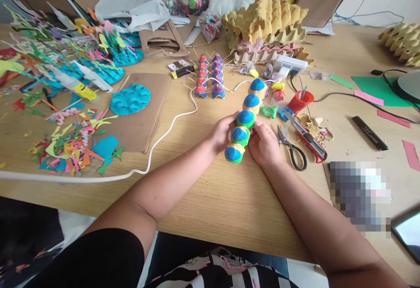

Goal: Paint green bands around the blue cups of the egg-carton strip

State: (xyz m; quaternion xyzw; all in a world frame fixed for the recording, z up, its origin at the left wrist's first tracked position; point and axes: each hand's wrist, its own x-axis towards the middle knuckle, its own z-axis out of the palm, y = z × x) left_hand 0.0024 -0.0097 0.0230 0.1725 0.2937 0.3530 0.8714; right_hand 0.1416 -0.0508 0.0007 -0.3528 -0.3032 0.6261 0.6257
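Clearly, caterpillar [246, 119] shows five blue-topped bumps.

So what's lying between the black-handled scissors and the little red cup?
In the head view, a red-and-black utility knife lies between the scissors and the red cup.

Both hands [223, 132] [264, 145] together, fingers curled.

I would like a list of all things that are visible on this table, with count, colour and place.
caterpillar craft: 1, five blue-topped domes, held at centre
scissors: 1, black handles, right of hands
box cutter: 1, red, beside scissors
cup: 1, red, behind cutter
egg cartons: stack, yellow, rear centre
white cord: 1, crossing table
paper scraps: many, mixed colours, left
left hand: 1, gripping craft
right hand: 1, gripping craft
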